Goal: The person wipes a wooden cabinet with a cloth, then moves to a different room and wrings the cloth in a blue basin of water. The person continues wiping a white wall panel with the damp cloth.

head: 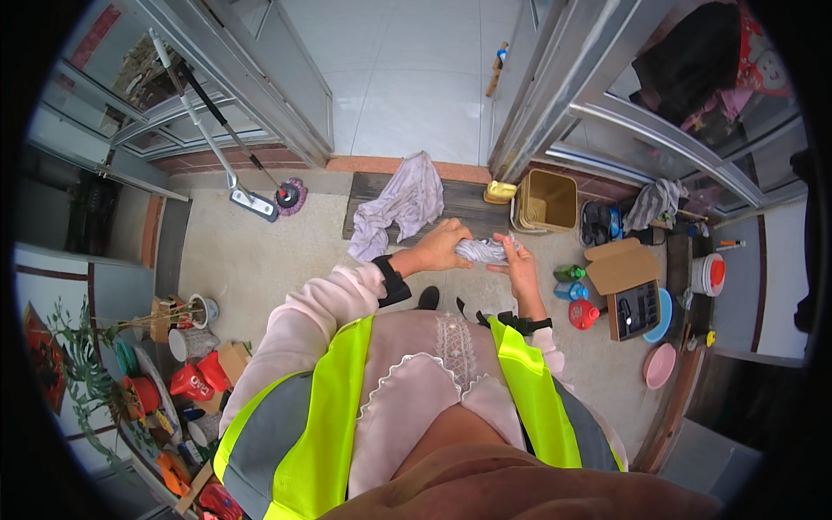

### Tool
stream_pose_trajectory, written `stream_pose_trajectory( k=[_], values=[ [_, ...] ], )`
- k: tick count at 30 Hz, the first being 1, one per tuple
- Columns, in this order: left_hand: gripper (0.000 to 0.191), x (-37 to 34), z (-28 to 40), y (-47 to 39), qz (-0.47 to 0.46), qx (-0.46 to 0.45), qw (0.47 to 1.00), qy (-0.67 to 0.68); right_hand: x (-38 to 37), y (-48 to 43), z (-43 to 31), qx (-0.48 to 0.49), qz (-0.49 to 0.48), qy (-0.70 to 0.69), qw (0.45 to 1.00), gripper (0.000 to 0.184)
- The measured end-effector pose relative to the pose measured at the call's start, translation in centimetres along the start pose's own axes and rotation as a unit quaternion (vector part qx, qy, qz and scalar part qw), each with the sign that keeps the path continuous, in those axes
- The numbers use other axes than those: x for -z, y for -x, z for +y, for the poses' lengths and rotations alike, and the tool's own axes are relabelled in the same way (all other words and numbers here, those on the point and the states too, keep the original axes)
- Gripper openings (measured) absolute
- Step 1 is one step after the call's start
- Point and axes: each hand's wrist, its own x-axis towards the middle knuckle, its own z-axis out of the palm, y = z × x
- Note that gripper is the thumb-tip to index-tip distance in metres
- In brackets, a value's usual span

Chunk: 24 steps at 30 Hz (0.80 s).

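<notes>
A bunched, light grey-white cloth (482, 251) is stretched between my two hands in front of my chest. My left hand (443, 247) grips its left end, the thumb below and the fingers above. The right end is held by my right hand (518, 265), with the thumb and fingers around it. Beyond my hands, a larger pale lilac cloth (406, 201) lies crumpled on a dark ribbed doormat (364, 188), and part of it spills onto the concrete floor.
Behind my right hand stand a square brown bucket (549, 201) and a yellow bottle (500, 192). A flat mop (255, 205) and a round-headed mop (290, 197) lean at the left. Several bottles (571, 291) and an open cardboard box (634, 312) sit to the right; potted plants (201, 311) are left.
</notes>
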Motion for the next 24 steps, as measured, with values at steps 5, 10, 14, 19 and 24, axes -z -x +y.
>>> stream_pose_trajectory(
  k=[5, 10, 14, 19, 24],
  values=[
    [0.060, 5.8, -3.7, -2.0, 0.029, 0.009, 0.964, 0.265, -4.7, -8.9, -3.5, -0.034, -0.087, -0.038, 0.995, 0.035],
    [0.045, 9.6, -6.9, -6.7, 0.039, 0.074, 0.903, 0.422, -6.8, -19.6, -6.3, 0.001, -0.094, 0.055, 0.994, 0.030],
    [0.034, 14.7, -10.9, -12.1, 0.099, 0.140, 0.954, 0.246, -8.8, -28.8, -9.0, 0.036, -0.115, 0.079, 0.990, 0.030],
    [0.064, 19.5, -14.7, -21.1, 0.140, 0.119, 0.978, 0.098, -12.0, -37.7, -17.4, 0.048, -0.241, 0.051, 0.968, 0.029],
    [0.066, 23.9, -18.0, -29.2, 0.066, 0.235, 0.954, 0.172, -15.1, -44.9, -23.5, 0.054, -0.256, 0.101, 0.960, 0.030]
  ],
)
